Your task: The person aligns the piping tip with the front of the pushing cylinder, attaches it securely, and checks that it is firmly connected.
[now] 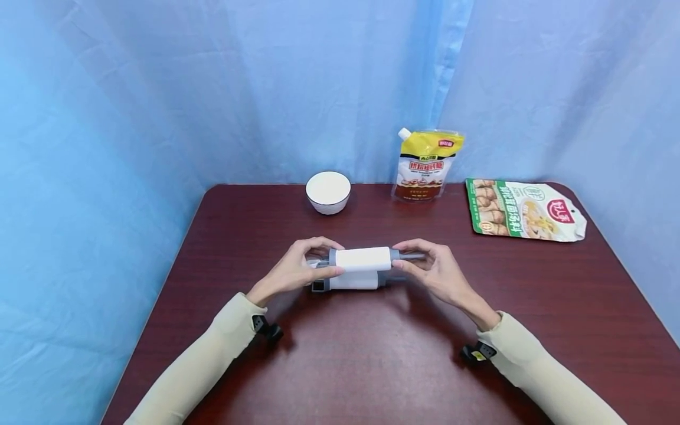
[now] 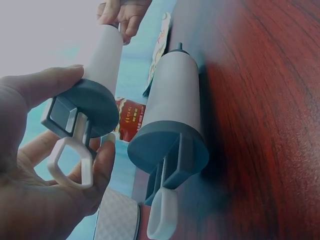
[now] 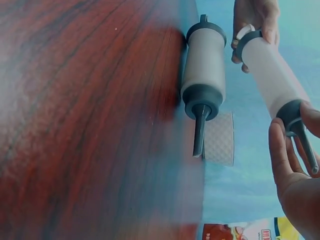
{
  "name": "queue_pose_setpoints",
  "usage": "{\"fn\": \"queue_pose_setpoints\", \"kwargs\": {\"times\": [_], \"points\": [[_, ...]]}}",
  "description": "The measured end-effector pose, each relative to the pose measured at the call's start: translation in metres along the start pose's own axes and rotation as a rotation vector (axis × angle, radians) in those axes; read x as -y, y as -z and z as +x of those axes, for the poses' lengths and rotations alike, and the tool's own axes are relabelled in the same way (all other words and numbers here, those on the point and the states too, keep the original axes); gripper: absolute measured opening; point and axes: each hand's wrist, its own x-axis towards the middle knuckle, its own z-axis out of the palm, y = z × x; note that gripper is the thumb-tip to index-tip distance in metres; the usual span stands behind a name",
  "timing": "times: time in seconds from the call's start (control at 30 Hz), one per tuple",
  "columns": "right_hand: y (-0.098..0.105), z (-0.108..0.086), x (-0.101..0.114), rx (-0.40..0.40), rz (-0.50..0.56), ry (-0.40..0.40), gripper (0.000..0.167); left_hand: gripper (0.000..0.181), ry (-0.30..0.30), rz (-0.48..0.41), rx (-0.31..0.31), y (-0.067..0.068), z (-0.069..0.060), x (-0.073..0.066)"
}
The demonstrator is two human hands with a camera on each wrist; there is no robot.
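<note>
Both hands hold a white syringe [image 1: 363,259] with grey end caps, level above the table. My left hand [image 1: 291,268] pinches the cap at its handle end, where a white pull ring [image 2: 71,162] shows in the left wrist view. Round the grey cap at the nozzle end, the thumb and fingers of my right hand [image 1: 441,273] grip from the other side, and the thin grey nozzle [image 3: 306,147] sticks out past them. A second, similar syringe [image 1: 353,281] lies on the table just below and nearer to me, touched by neither hand.
Beyond the hands on the dark red table [image 1: 350,354] stands a white bowl [image 1: 329,206]. A yellow, white and brown spouted pouch [image 1: 425,168] stands upright at the back edge. To the right lies a flat green and white food packet [image 1: 526,209]. Blue curtains [image 1: 319,88] hang around the table.
</note>
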Motion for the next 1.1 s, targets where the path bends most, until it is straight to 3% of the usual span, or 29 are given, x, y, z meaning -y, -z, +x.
{"fn": "queue_pose_setpoints", "kwargs": {"times": [0.27, 0.47, 0.8, 1.1], "points": [[-0.002, 0.003, -0.002, -0.053, 0.048, -0.004, 0.03, 0.037, -0.043, 0.072, -0.057, -0.003, 0.005, -0.001], [0.0, 0.008, -0.01, -0.041, 0.022, 0.006, 0.03, 0.042, -0.045, 0.121, -0.029, 0.004, 0.008, 0.002], [0.012, 0.027, -0.017, 0.063, -0.081, -0.029, 0.033, 0.05, 0.035, 0.023, 0.062, 0.025, 0.022, 0.011], [0.013, 0.054, -0.03, 0.153, -0.173, -0.022, 0.035, 0.044, 0.034, 0.185, 0.047, 0.032, 0.036, 0.022]]}}
